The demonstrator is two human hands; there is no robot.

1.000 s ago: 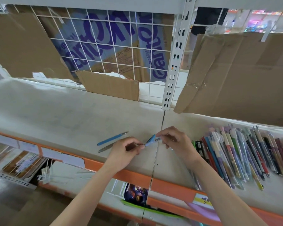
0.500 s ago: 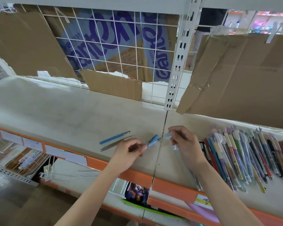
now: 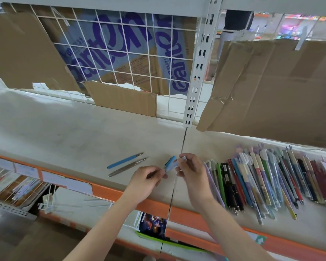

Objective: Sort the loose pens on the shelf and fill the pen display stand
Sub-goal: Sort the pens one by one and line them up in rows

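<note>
Blue pen pinched between curled left hand and right hand

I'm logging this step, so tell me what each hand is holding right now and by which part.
The left hand pinches the blue pen at its lower end; the right hand pinches its upper end.

The shelf is seen as a matt, pale, scuffed board edged in orange-painted metal. Matt brown corrugated cardboard is hung behind it, beside a white-coated wire grid. Smooth, glossy plastic is shown by the pile of pens; a dull metallic sheen is shown by the grey pen.
</note>
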